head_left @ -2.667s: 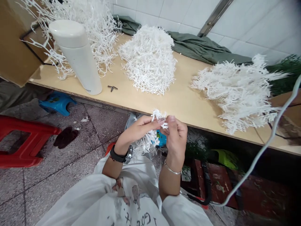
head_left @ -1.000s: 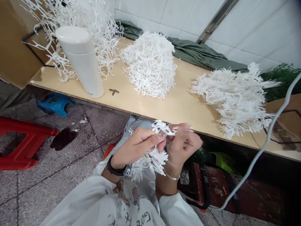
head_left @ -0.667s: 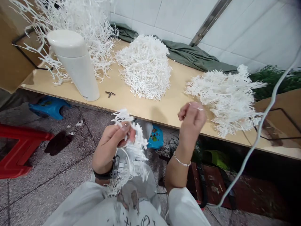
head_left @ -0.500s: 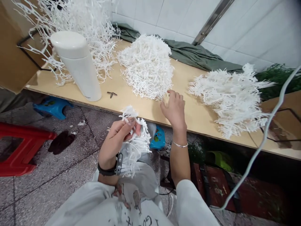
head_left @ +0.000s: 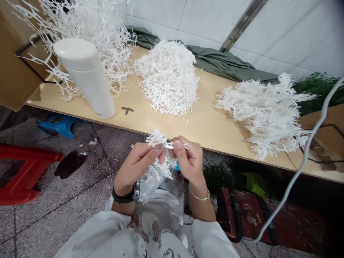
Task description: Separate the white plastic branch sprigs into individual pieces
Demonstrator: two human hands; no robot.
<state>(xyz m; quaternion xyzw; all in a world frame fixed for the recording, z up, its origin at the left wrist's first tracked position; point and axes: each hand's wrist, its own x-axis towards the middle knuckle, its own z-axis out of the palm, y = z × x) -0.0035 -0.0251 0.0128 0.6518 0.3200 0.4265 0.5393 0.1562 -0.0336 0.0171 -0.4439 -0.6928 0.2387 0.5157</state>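
Observation:
In front of the table edge, my left hand (head_left: 137, 163) is closed around a bunch of white branching plastic sprigs (head_left: 158, 171), which droops below the fingers over my lap. My right hand (head_left: 188, 157) has thumb and forefinger pinched on a short white sprig (head_left: 170, 144) that sticks out of the bunch. Both hands are close together, their fingertips a little apart. Just beyond them on the table lies a mound of small white sprig pieces (head_left: 169, 79). One loose piece (head_left: 186, 122) rests near that mound.
A white bottle (head_left: 88, 82) stands at left beside tangled white branches (head_left: 107, 43). Dark seed-like bits (head_left: 127, 109) lie near it. More white sprigs (head_left: 266, 114) are heaped at right. A pale cable (head_left: 303, 157) hangs across the right side. A red stool (head_left: 24, 175) stands lower left.
My right hand has come back from the mound's edge to the bunch and pinched a sprig there. A loose piece now lies in front of the mound. My left hand keeps its hold.

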